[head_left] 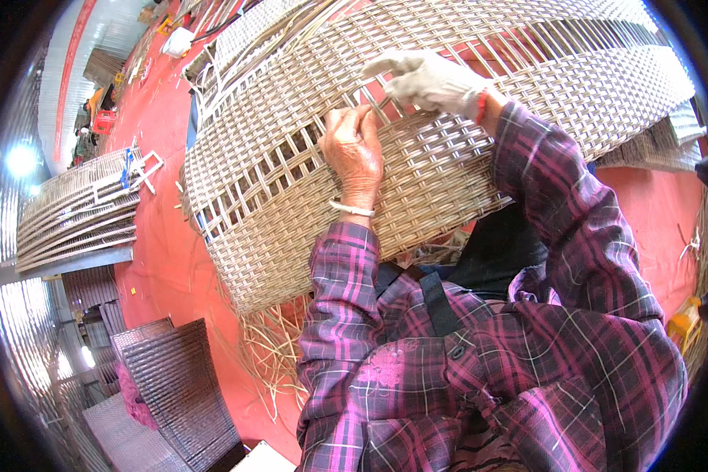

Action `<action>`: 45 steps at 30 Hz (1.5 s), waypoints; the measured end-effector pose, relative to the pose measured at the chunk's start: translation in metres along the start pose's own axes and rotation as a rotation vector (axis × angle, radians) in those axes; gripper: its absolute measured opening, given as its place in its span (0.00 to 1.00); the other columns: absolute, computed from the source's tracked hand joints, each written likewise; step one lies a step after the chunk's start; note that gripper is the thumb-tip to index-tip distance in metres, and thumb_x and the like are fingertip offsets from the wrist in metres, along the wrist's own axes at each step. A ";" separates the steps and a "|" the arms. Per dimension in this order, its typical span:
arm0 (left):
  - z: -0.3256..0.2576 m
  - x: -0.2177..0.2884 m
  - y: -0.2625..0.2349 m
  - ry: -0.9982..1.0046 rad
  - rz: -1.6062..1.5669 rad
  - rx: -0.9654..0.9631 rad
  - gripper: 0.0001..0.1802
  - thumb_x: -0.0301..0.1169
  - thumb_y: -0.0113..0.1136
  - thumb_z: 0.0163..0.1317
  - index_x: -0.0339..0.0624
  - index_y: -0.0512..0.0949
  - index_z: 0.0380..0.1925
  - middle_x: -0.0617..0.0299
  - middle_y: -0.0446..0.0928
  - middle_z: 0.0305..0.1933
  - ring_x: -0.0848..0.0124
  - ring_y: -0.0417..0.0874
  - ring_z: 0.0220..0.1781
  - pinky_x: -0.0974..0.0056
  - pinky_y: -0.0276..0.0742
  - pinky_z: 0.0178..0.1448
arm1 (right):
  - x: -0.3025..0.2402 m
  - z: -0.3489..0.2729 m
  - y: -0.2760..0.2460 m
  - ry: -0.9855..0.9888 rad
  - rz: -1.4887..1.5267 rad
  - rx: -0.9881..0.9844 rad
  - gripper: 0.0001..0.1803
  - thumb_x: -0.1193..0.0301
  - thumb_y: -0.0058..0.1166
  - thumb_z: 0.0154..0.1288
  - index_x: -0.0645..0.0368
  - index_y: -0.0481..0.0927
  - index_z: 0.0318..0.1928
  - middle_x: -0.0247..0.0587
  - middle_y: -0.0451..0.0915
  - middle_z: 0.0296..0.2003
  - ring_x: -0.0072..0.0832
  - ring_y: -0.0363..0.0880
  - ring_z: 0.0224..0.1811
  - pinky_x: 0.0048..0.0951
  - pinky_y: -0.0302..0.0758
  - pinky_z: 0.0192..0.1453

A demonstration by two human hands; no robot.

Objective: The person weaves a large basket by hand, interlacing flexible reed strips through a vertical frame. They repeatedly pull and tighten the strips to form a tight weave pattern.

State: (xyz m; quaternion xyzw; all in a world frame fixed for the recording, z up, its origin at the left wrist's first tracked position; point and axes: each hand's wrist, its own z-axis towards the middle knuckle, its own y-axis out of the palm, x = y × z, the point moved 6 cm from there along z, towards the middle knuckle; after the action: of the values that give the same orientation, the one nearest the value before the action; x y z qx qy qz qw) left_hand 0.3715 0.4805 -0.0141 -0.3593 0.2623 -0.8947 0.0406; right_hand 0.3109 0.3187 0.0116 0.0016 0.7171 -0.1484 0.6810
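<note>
A large woven wicker panel [425, 169] of pale grey-brown strands lies across in front of me, slightly curved. Along its middle runs an unwoven strip where bare ribs [271, 169] show with gaps between them. My left hand [352, 149], bare and with a white bangle at the wrist, is closed at the edge of this strip, thumb and fingers pressed together; what they pinch is hidden. Just right of it, my right hand [434, 82] wears a whitish work glove and hovers over the ribs with its fingers stretched out toward the left. No held thing shows in it.
Loose wicker strands [271, 350] hang and lie below the panel's near left edge. Stacked curved woven panels [75, 208] stand at left, dark woven pieces [182, 385] at lower left. A yellow stool [686, 324] is at right. Red sheeting [169, 275] covers the floor.
</note>
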 end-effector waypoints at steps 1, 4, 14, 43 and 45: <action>0.002 0.002 0.000 -0.007 -0.046 0.011 0.03 0.28 0.64 0.59 0.43 0.84 0.31 0.59 0.82 0.40 0.62 0.83 0.42 0.58 0.74 0.45 | -0.005 -0.009 -0.015 -0.048 0.011 0.064 0.23 0.69 0.56 0.67 0.51 0.75 0.63 0.25 0.76 0.27 0.10 0.64 0.21 0.15 0.61 0.23; 0.009 0.030 -0.002 0.255 0.044 0.077 0.05 0.23 0.63 0.61 0.35 0.84 0.35 0.53 0.82 0.37 0.60 0.84 0.38 0.61 0.78 0.45 | -0.003 -0.051 -0.063 0.121 0.110 0.228 0.20 0.69 0.54 0.68 0.51 0.78 0.59 0.20 0.72 0.23 0.07 0.60 0.18 0.13 0.54 0.21; 0.027 0.048 0.024 -0.043 -0.292 -0.173 0.03 0.28 0.66 0.59 0.41 0.85 0.29 0.57 0.82 0.25 0.64 0.82 0.23 0.63 0.75 0.31 | -0.001 -0.043 -0.042 -0.003 -0.025 0.102 0.27 0.73 0.50 0.69 0.53 0.68 0.69 0.28 0.77 0.28 0.16 0.72 0.22 0.20 0.72 0.26; 0.021 0.074 0.057 0.340 -0.060 -0.087 0.06 0.27 0.62 0.61 0.43 0.83 0.38 0.60 0.83 0.44 0.64 0.82 0.48 0.53 0.66 0.55 | 0.006 -0.075 -0.099 -0.125 0.003 0.201 0.18 0.71 0.55 0.68 0.53 0.79 0.58 0.23 0.75 0.25 0.09 0.65 0.22 0.14 0.62 0.25; 0.020 0.091 0.075 0.387 -0.034 -0.178 0.06 0.25 0.62 0.63 0.36 0.84 0.38 0.54 0.84 0.39 0.62 0.84 0.42 0.61 0.75 0.48 | -0.007 -0.081 -0.094 -0.201 -0.110 0.140 0.19 0.73 0.54 0.68 0.54 0.79 0.58 0.24 0.76 0.26 0.11 0.70 0.30 0.15 0.69 0.34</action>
State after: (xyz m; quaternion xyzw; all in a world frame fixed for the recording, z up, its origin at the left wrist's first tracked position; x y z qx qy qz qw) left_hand 0.3084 0.3839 0.0173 -0.1872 0.3372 -0.9208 -0.0575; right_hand 0.2130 0.2475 0.0408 -0.0050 0.6320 -0.2348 0.7385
